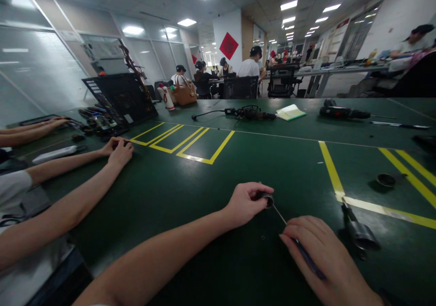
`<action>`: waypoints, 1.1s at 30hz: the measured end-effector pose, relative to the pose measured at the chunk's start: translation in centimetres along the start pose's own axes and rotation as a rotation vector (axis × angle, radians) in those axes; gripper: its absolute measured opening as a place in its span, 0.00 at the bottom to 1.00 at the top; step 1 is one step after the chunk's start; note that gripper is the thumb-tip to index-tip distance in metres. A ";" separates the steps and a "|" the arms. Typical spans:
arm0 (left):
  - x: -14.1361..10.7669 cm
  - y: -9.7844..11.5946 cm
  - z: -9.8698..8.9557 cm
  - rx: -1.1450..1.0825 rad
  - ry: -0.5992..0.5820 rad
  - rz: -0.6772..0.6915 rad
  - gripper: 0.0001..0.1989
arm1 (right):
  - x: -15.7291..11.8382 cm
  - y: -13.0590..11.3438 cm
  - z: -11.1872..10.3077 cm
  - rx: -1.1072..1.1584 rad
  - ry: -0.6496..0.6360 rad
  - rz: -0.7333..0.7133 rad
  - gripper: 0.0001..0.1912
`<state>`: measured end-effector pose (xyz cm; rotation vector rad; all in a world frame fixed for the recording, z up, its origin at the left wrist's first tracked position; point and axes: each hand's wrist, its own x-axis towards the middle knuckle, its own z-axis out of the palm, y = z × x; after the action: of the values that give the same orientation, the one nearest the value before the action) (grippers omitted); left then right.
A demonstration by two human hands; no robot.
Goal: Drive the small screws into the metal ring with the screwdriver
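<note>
My left hand is closed around a small dark round metal part, its open rim facing right. In my right hand lies a thin screwdriver, its dark handle under the fingers. The shaft points up and left into or against the round part; the tip is hidden. Just below, a tiny dark ring rests on the green table. Right of my right hand lies a shiny cup-shaped metal part with a dark stem. Farther right sits another round metal part with a short arm.
Yellow tape marks boxes on the table. A black power tool, a notepad and a dark tool with a cable lie farther back. At left, a co-worker's hands work near a black rack.
</note>
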<state>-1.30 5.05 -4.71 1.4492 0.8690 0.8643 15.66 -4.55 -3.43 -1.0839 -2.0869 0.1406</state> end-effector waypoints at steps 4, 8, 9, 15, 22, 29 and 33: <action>0.2 -0.2 -0.2 0.010 0.017 0.014 0.12 | -0.2 -0.2 -0.4 0.090 0.007 0.026 0.04; 0.6 -0.7 -0.7 -0.019 0.081 0.040 0.13 | -0.5 -0.2 -1.1 0.267 0.004 0.123 0.12; 0.7 -0.7 -0.8 -0.027 0.088 0.041 0.15 | -0.5 -0.2 -1.2 0.299 -0.018 0.155 0.16; 0.8 -0.6 -1.1 -0.029 0.071 -0.003 0.18 | -0.4 -0.2 -1.1 0.374 -0.119 0.255 0.21; 0.7 -0.2 -0.9 -0.045 0.077 -0.017 0.20 | -0.3 -0.5 -0.8 0.358 -0.080 0.240 0.20; 0.9 -0.8 -1.0 -0.057 0.077 -0.014 0.20 | 0.1 -0.8 -0.8 0.405 -0.129 0.503 0.23; 0.9 -0.8 -1.2 -0.048 0.038 -0.018 0.20 | 0.4 0.2 -0.5 0.582 -0.073 0.816 0.23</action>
<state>-2.01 6.41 -5.41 1.3855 0.8831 0.8962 16.06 -4.26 -2.94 -1.4745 -1.3865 1.1143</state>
